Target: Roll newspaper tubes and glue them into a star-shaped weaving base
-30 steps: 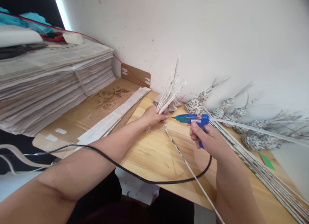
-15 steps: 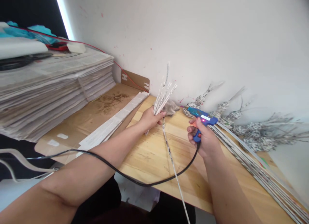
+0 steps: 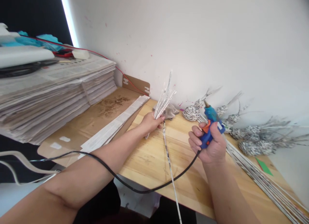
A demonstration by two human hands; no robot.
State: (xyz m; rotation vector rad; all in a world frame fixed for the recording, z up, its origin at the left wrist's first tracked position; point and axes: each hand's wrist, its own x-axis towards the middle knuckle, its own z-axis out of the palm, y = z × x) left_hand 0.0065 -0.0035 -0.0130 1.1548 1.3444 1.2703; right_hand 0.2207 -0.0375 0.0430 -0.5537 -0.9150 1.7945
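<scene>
My left hand (image 3: 152, 121) is closed round a bundle of thin rolled newspaper sticks (image 3: 163, 104), whose tips fan out upward. From beside that fist one long newspaper strand (image 3: 169, 159) runs down over the table's front edge. A blue glue gun (image 3: 209, 134) with an orange trigger is gripped in my right hand (image 3: 212, 148), its nozzle pointing up. The black cord (image 3: 142, 191) loops from its handle across to the left, over my left forearm. Behind the bundle lies a grey cloth (image 3: 171, 111).
Several woven newspaper pieces (image 3: 257, 146) lie along the wall at right. Long paper sticks (image 3: 256, 175) stretch along the wooden table (image 3: 145, 159). At left, a tall newspaper stack (image 3: 58, 101) and flat paper strips (image 3: 116, 121) rest on cardboard (image 3: 96, 114).
The glue gun has turned from pointing left to pointing up, and my right hand has shifted slightly right. My left hand still holds the bundle in nearly the same place.
</scene>
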